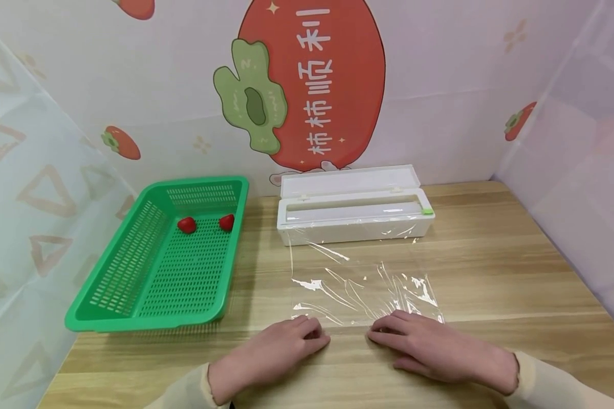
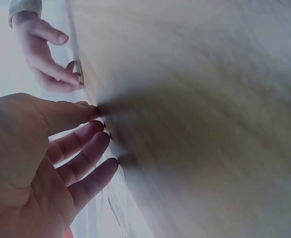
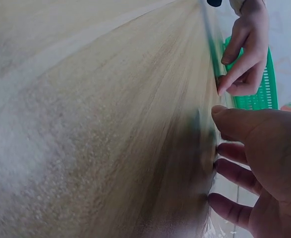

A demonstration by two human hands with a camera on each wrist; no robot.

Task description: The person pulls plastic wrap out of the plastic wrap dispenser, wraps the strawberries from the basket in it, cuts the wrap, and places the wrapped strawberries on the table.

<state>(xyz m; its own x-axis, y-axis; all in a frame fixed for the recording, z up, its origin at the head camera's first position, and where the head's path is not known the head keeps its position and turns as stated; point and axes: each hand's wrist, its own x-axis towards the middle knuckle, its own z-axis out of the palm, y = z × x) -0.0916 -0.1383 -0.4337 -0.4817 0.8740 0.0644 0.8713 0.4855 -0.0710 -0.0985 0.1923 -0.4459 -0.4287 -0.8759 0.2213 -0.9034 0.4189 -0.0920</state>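
A sheet of clear cling film (image 1: 355, 287) runs from a white dispenser box (image 1: 358, 232) and lies wrinkled over the wooden table. At its near left corner, my left hand (image 1: 273, 352) rests its fingertips on the tabletop. My right hand (image 1: 432, 347) is by the near right corner, fingertips down at the film's edge. In the left wrist view, the left fingers (image 2: 90, 158) are slightly bent and spread, touching the surface. The right wrist view shows the right fingers (image 3: 234, 171) loosely bent in the same way. Whether any fingertip pinches the film is too fine to see.
A green plastic basket (image 1: 184, 322) stands on the left with two small red strawberry-like fruits (image 1: 186, 225) inside. The dispenser's lid (image 1: 350, 180) is raised against the back wall, and a bright green piece (image 1: 427, 211) sits at its right end. Printed sheets surround the wooden table (image 1: 501, 267).
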